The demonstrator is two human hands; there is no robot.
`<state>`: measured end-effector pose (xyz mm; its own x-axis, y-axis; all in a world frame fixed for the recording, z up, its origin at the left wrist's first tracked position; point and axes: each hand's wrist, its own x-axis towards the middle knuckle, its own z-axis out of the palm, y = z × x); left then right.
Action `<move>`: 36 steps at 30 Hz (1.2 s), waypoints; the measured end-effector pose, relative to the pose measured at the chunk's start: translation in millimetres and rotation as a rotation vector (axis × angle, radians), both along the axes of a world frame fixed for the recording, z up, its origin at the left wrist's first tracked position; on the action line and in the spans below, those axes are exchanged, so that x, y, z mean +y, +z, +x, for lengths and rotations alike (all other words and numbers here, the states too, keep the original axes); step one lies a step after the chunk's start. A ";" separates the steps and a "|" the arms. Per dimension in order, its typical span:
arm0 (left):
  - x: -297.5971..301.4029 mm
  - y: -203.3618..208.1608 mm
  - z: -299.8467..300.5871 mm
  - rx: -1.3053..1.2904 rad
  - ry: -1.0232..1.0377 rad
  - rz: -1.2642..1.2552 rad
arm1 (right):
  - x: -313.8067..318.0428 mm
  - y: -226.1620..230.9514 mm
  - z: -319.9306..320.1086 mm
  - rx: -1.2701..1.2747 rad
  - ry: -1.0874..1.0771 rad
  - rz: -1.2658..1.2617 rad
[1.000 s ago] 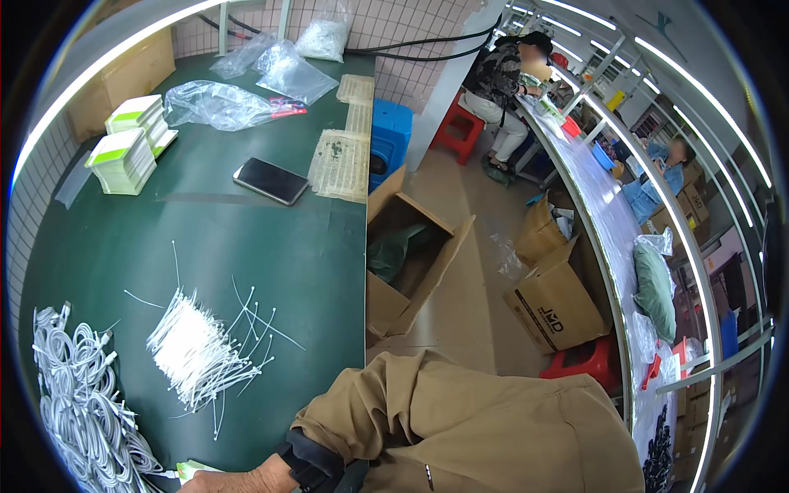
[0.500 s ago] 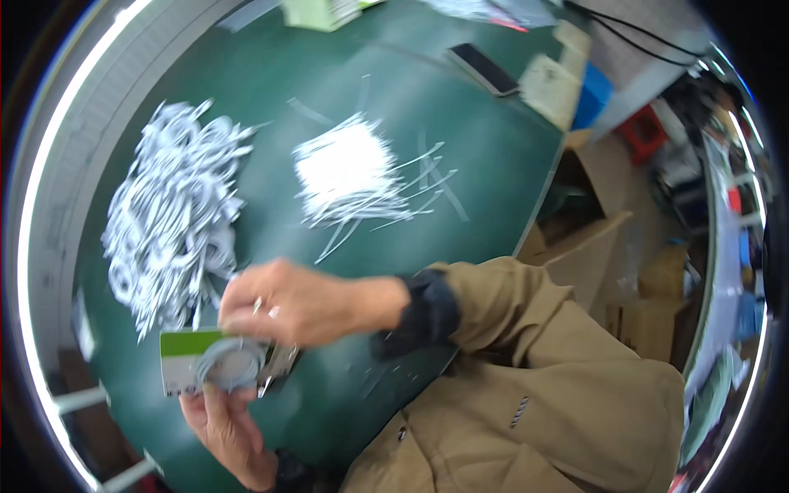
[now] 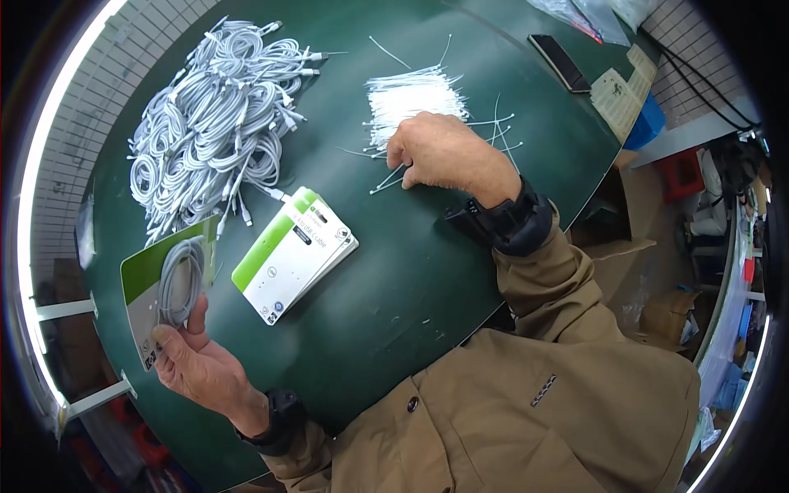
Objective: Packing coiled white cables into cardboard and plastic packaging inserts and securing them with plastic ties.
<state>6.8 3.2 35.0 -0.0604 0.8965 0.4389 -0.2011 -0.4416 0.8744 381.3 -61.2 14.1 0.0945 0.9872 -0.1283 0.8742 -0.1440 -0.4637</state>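
Observation:
At the table's left edge my left hand (image 3: pixel 197 366) grips a green-and-white packaging card (image 3: pixel 140 279), tilted up off the table. A coiled grey cable (image 3: pixel 180 279) lies against the card's face, with my thumb pressed near its lower end. Over the near edge of a pile of white cable ties (image 3: pixel 415 94) is my right hand (image 3: pixel 444 152), its fingers curled down. The fingertips meet a few loose ties; whether one is pinched is hidden. Between my hands lies a small stack of similar cards (image 3: pixel 300 246), without a cable on the top one.
A big heap of coiled grey cables (image 3: pixel 218 115) covers the far left of the green table (image 3: pixel 386 271). Far right are a phone (image 3: pixel 559 62), a worn paper sheet (image 3: pixel 615 100) and plastic bags (image 3: pixel 596 16). An open cardboard box (image 3: pixel 612 222) stands beyond the right edge.
My right hand has left the card and cable and moved right to the cable ties. My left hand has raised and tilted the card leftward, away from the card stack.

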 end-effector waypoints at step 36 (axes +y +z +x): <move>-9.8 -29.2 11.5 0.271 -0.046 0.191 | 16.6 -12.7 -24.0 0.094 0.011 0.601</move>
